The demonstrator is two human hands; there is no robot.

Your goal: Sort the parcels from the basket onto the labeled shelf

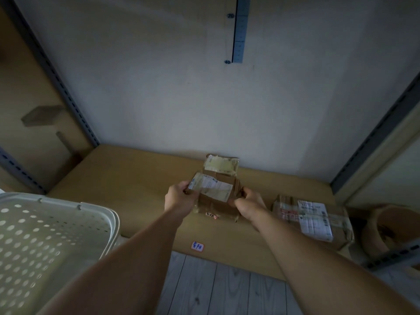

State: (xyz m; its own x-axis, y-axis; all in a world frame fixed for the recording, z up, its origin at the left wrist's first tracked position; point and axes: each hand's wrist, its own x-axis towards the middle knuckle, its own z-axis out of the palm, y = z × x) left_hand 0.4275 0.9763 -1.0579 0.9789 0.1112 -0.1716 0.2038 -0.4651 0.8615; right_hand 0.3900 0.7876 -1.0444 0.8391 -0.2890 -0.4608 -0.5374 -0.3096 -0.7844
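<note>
Over the wooden shelf (136, 178), the left hand (179, 196) and right hand (247, 204) clamp a taped brown parcel (216, 198) by its two ends. Behind it, a second parcel (221, 165) is half hidden. Label print is unreadable. At lower left, the white basket (45, 235) is cut off.

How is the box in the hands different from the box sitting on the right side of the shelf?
The held box is gripped by the left hand and right hand; the right box lies untouched on the shelf. The held box looks smaller. The held box's label sits slanted across its top; the right box's is bigger. Both are taped brown cardboard.
</note>
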